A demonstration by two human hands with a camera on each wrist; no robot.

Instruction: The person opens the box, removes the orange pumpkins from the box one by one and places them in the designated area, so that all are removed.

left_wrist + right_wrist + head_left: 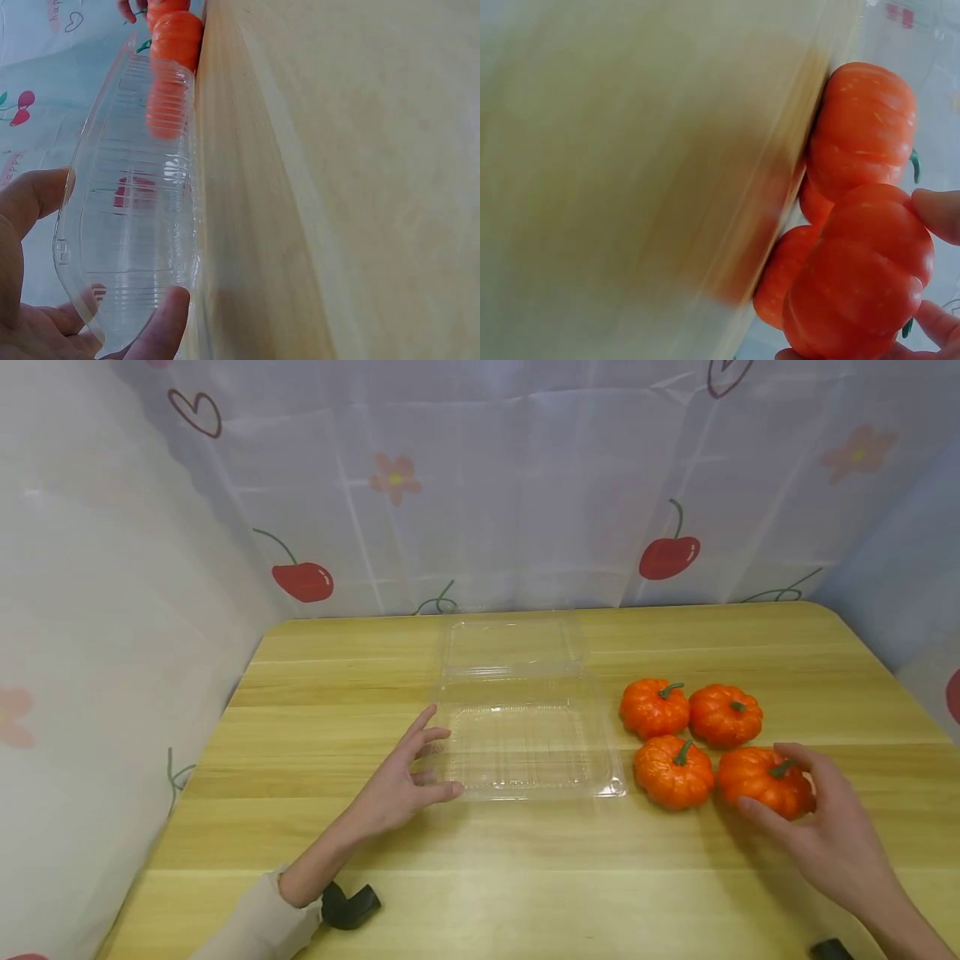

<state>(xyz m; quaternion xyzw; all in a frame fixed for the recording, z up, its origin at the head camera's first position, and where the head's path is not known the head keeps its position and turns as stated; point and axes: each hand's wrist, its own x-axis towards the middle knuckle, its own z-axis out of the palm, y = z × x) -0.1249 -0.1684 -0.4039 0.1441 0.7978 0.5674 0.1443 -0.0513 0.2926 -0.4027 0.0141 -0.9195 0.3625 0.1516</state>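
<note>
A clear plastic clamshell container (525, 747) lies open in the middle of the wooden table (525, 877), its lid (510, 647) folded back. My left hand (438, 756) rests at the tray's left rim with fingers spread; in the left wrist view its fingertips (161, 322) touch the container (135, 195). Several small orange pumpkins with green stems sit right of the tray. My right hand (765, 787) grips the front right pumpkin (753, 772), thumb in front and fingers behind. In the right wrist view its fingertips (937, 214) press on that pumpkin (862, 270).
The other pumpkins (675, 772) stand close together beside the held one, one (654, 708) nearest the tray. A curtain (487, 485) printed with cherries and flowers closes off the back and both sides. Bare wood runs along the table's front and left.
</note>
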